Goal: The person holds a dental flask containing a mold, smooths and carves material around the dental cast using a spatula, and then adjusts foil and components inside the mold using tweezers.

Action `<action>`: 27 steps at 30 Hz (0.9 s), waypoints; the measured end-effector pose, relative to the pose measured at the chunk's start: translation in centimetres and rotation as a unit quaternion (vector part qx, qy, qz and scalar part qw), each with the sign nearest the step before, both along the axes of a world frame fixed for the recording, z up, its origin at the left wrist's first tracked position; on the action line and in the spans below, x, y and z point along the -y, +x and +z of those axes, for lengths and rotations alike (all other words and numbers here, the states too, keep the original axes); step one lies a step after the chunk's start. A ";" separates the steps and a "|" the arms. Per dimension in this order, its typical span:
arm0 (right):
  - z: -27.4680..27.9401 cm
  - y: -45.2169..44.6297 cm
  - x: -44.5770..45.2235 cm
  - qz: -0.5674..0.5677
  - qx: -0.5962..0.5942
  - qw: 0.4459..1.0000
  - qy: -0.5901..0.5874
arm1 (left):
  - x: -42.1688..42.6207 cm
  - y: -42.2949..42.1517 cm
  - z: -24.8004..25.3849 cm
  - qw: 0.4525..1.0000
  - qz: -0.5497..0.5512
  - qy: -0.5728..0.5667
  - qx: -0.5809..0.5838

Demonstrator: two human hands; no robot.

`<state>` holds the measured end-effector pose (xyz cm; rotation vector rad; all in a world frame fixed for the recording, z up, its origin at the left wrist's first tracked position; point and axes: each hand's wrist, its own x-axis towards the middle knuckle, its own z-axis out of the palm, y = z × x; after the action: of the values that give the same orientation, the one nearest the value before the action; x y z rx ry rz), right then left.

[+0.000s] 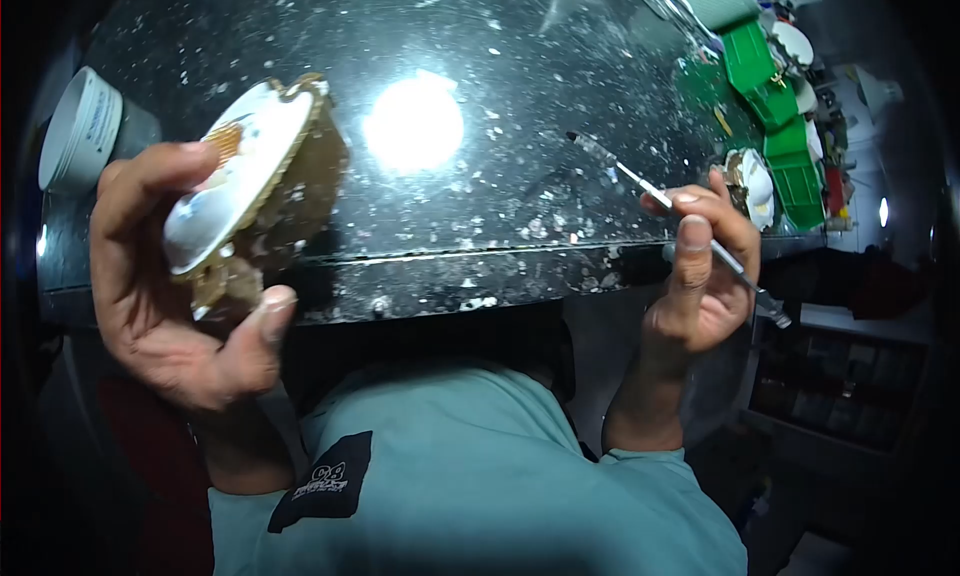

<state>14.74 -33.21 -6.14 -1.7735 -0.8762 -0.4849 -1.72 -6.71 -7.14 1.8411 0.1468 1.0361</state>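
My left hand (165, 276) is closed round the edges of a plaster dental cast (235, 191), raised above the front edge of the bench and tilted on its side. The cast has a smooth white face and a rough brownish-yellow rim and base. A small orange ribbed patch (226, 141) shows on the white face beside a fingertip. In my right hand (705, 261) a slim metal hand tool (737, 266) is pinched between thumb and fingers. Its dark tip points up and left over the bench, apart from the cast; a wider flat end sticks out below the hand.
The black bench top (480, 51) is speckled with white bits and reflects a bright lamp. A white tub (85, 131) stands at the left. At the right are green trays (795, 176) and another cast (757, 191). A low shelf unit (840, 376) is below right.
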 end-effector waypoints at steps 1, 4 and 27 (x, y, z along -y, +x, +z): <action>-0.5 0.0 0.8 -0.019 0.019 0.999 -0.027 | 0.0 0.1 0.0 1.000 0.009 0.004 0.007; -1.6 -0.2 2.1 -0.013 0.020 0.999 -0.038 | -0.5 0.1 -0.2 1.000 0.006 0.027 0.010; -0.9 -1.4 0.1 0.141 -0.100 0.982 0.077 | -0.4 0.1 0.4 1.000 -0.014 0.022 0.004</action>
<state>13.29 -33.28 -7.06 -1.4979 -0.9035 -0.1815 -1.65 -6.32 -6.79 1.8736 0.0929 1.0354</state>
